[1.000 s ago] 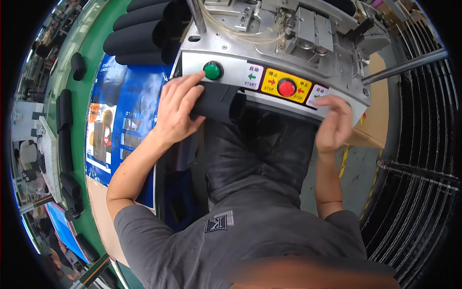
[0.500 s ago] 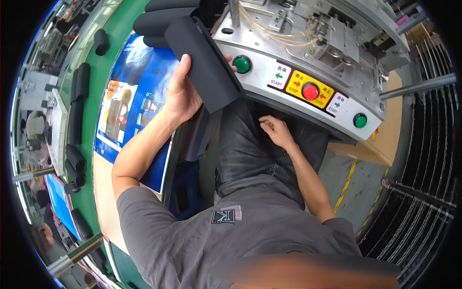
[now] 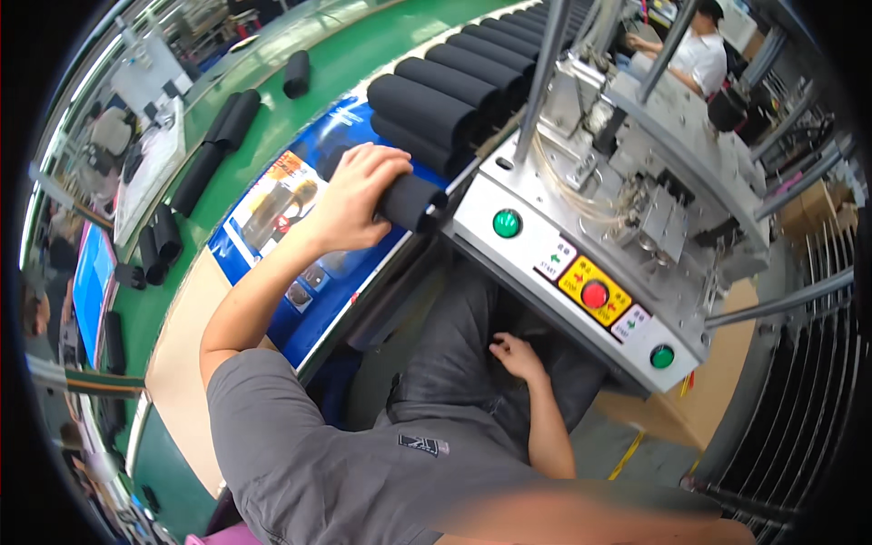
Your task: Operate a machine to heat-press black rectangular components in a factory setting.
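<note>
My left hand (image 3: 363, 195) is wrapped from above around a black tube (image 3: 411, 202), over the blue printed sheet on the bench. The tube's one end sticks out past my fingers toward the machine; the hand covers its middle. Just beyond lies a row of similar black tubes (image 3: 422, 104), some stacked on others. On my lap rests my right hand (image 3: 518, 356), its fingers loosely bent and somewhat apart, with nothing visible in them. Right of the tubes stands a metal machine (image 3: 627, 227) with a green button (image 3: 508, 223) at its front left corner and a red button (image 3: 594, 293) mid-panel.
The blue printed sheet (image 3: 341, 263) covers part of the bench. To the left, a green surface (image 3: 259, 136) carries several more black tubes (image 3: 191, 177). Metal posts (image 3: 545, 82) rise from the machine. A cardboard box (image 3: 718, 400) and dark wire racks are at right; another person (image 3: 698, 54) sits beyond.
My left hand has gone from holding a black tube up before the machine to gripping one low over the blue sheet. The view has turned, showing more tubes. My right hand stays on my lap.
</note>
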`<state>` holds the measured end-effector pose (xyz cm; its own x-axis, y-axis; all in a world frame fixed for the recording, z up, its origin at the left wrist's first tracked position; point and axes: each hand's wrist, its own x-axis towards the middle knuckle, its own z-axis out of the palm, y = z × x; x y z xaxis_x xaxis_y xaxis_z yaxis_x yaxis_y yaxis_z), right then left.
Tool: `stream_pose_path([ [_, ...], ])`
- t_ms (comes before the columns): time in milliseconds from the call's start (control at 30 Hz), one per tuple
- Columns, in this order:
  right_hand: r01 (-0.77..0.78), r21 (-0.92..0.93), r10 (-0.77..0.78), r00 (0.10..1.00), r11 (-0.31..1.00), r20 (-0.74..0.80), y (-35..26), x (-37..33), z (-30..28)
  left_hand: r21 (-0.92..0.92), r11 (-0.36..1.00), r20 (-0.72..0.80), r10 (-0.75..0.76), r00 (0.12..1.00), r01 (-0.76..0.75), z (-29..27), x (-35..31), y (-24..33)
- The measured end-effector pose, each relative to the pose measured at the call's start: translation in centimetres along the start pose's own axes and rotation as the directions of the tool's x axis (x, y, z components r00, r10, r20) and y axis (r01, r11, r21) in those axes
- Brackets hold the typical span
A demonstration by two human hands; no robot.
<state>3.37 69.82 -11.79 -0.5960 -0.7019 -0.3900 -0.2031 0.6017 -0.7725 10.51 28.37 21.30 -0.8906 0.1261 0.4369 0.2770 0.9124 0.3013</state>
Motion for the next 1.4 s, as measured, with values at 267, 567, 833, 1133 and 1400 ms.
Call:
stream_pose_path([
  [267,-0.018,0.017,0.018,0.999,1.0,0.038,-0.5,-0.9,-0.6,0.248,0.969,-0.049,0.011,0.999,0.001,3.3,-1.1,-4.9],
  [567,-0.061,0.008,0.061,0.997,0.998,0.038,-0.5,-0.2,-0.8,0.203,0.976,-0.091,0.101,0.991,-0.081,4.2,0.8,-7.3],
  [833,-0.121,-0.033,0.123,0.991,0.992,0.058,0.8,-0.1,-0.4,-0.025,0.997,-0.365,0.065,0.929,-0.08,1.6,1.1,-11.9],
  [1133,-0.199,-0.11,0.21,0.974,0.974,0.091,3.6,1.1,1.0,0.101,0.416,-0.554,-0.731,0.398,0.904,-0.2,2.1,-40.1],
  [1400,-0.186,-0.072,0.191,0.979,0.98,0.075,4.4,1.6,2.7,0.098,0.541,-0.64,-0.608,0.469,0.835,-2.7,1.7,-45.9],
])
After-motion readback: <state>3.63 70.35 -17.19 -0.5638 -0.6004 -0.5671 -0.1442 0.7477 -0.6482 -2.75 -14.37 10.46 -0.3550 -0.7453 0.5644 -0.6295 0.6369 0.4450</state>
